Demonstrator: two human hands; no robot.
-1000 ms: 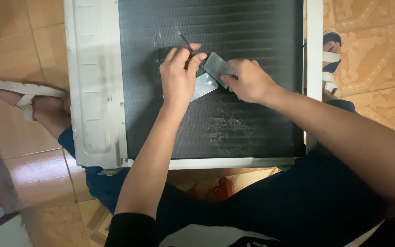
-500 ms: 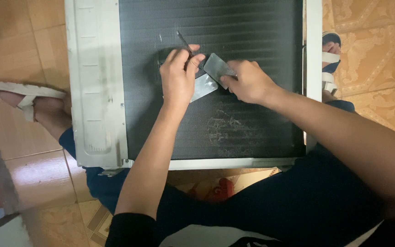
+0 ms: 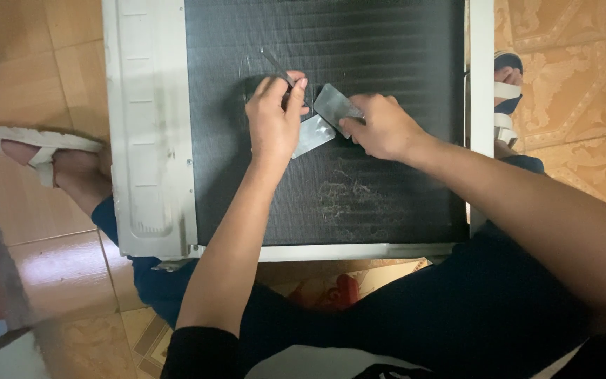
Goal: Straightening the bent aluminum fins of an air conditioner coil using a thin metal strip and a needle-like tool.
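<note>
A white air-conditioner unit (image 3: 150, 140) lies flat on the tiled floor with its dark finned coil (image 3: 380, 189) facing up. My left hand (image 3: 273, 119) rests on the coil and pinches a thin dark pointed tool (image 3: 277, 67) that slants up to the left. My right hand (image 3: 381, 126) grips a flat grey metal plate (image 3: 332, 104) and presses it against the fins. A second shiny grey strip (image 3: 312, 135) lies under and between both hands. A patch of bent, scuffed fins (image 3: 348, 191) shows below my right wrist.
My feet in white sandals flank the unit, one at the left (image 3: 33, 147) and one at the right (image 3: 505, 98). My dark-trousered knees (image 3: 457, 309) sit at the unit's near edge. Patterned tan floor tiles (image 3: 576, 84) surround everything.
My left hand has shifted slightly, tipping the thin tool further up and to the left. My right hand and the plate have barely moved.
</note>
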